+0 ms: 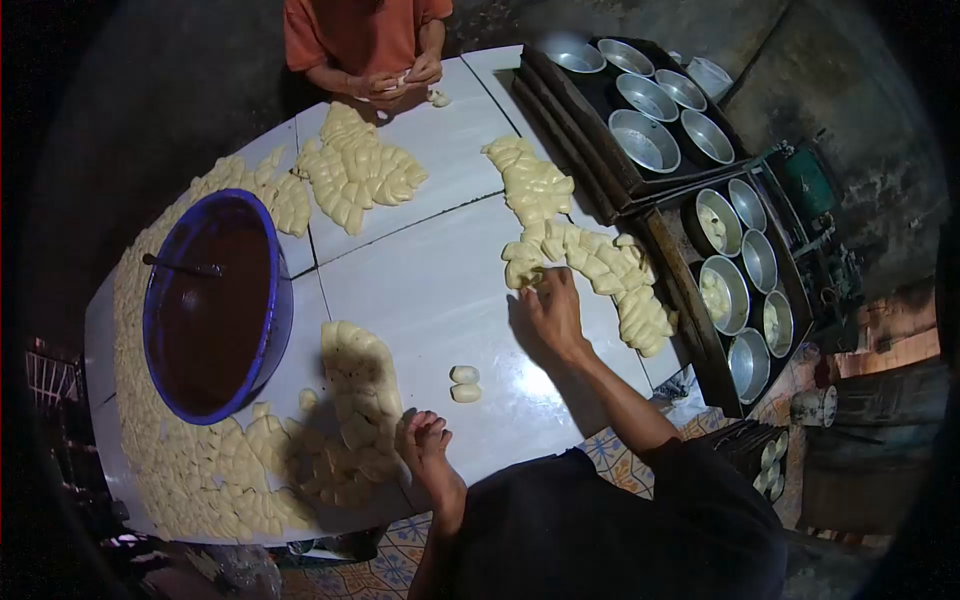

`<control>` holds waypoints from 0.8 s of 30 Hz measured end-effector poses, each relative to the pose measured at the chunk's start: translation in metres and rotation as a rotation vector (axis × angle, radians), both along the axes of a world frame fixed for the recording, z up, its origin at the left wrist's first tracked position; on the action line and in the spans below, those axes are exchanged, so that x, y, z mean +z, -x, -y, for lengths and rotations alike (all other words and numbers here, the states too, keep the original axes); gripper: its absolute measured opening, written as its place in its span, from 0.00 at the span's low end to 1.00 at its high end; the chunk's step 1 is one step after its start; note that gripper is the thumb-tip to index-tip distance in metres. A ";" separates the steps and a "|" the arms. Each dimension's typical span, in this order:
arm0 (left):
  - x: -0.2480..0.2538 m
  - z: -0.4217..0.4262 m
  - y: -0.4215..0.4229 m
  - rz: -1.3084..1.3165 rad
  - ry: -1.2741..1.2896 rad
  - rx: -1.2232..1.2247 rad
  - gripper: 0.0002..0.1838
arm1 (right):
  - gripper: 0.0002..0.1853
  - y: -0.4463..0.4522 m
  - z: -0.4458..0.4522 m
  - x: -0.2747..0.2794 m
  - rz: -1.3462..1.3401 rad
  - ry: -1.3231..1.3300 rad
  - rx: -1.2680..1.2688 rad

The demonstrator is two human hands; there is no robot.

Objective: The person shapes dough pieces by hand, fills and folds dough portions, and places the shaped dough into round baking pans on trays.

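Note:
My right hand (pixel 555 312) reaches to the near end of a cluster of dough pieces (pixel 590 255) on the right side of the white table (pixel 430 270). Its fingers are bent down at the dough, and their tips are partly hidden. My left hand (pixel 430 450) is raised at the table's near edge with its fingers curled and apart, holding nothing visible. Beside it on the left lies a slab of joined dough pieces (pixel 360 380), partly in shadow. Two small dough rolls (pixel 465 384) lie side by side between my hands.
A blue basin (pixel 282 320) of brown filling with a handled tool stands at the left, among many dough pieces (pixel 240 470). Across the table a co-worker (pixel 370 45) handles dough near another dough pile (pixel 360 170). Dark trays (pixel 670 270) with round metal pans (pixel 645 140) stand at the right.

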State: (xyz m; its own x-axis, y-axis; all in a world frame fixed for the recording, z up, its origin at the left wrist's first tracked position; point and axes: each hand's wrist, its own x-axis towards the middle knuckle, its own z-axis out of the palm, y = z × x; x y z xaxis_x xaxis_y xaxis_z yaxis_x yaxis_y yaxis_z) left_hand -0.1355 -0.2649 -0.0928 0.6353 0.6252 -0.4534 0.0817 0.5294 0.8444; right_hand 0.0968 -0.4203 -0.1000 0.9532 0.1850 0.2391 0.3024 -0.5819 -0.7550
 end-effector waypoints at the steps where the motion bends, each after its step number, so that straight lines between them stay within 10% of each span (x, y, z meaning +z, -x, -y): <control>1: -0.001 -0.001 -0.002 0.009 -0.008 -0.010 0.20 | 0.25 -0.010 0.003 -0.004 0.004 0.044 -0.063; 5: 0.012 0.007 -0.021 0.075 -0.300 -0.073 0.12 | 0.39 -0.026 -0.014 -0.033 0.051 0.001 -0.150; 9: 0.019 0.010 -0.034 0.308 -0.354 -0.316 0.09 | 0.20 0.017 -0.010 0.008 -0.176 -0.373 -0.062; 15: 0.010 0.041 -0.043 0.448 1.067 -0.530 0.24 | 0.14 0.123 0.029 0.069 -0.337 -0.417 0.535; 17: 0.030 0.048 -0.040 0.308 0.507 -0.491 0.19 | 0.11 0.130 0.034 0.072 -0.342 -0.429 0.460; 24: 0.002 -0.010 -0.020 0.638 0.331 -0.122 0.17 | 0.08 0.124 0.058 0.070 0.026 -0.837 0.113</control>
